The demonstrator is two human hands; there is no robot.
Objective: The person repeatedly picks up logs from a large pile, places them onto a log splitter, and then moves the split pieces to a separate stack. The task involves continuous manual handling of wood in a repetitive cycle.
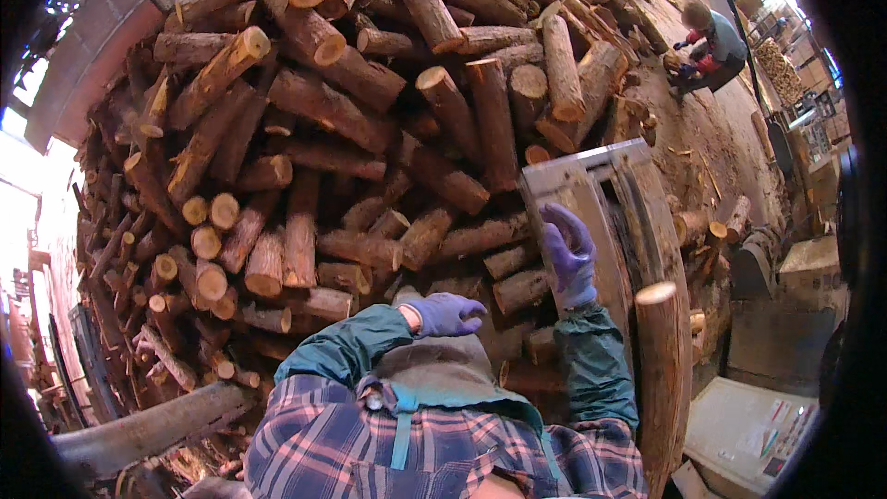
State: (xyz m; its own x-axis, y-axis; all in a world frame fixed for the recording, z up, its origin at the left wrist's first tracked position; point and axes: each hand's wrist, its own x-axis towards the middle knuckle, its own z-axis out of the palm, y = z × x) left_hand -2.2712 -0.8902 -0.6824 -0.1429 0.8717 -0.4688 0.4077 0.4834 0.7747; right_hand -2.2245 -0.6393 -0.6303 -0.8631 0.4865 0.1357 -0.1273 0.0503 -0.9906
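Your right hand (568,254) lies flat, fingers spread, on the grey metal frame (591,187) beside the log pile (323,129) — your left hand (445,313) hovers half-curled near it, holding nothing.

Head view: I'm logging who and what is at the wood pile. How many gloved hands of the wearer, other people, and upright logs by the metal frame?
Gloved hands: 2, left and right
Other people: 1
Upright logs by the frame: 1
Total: 4
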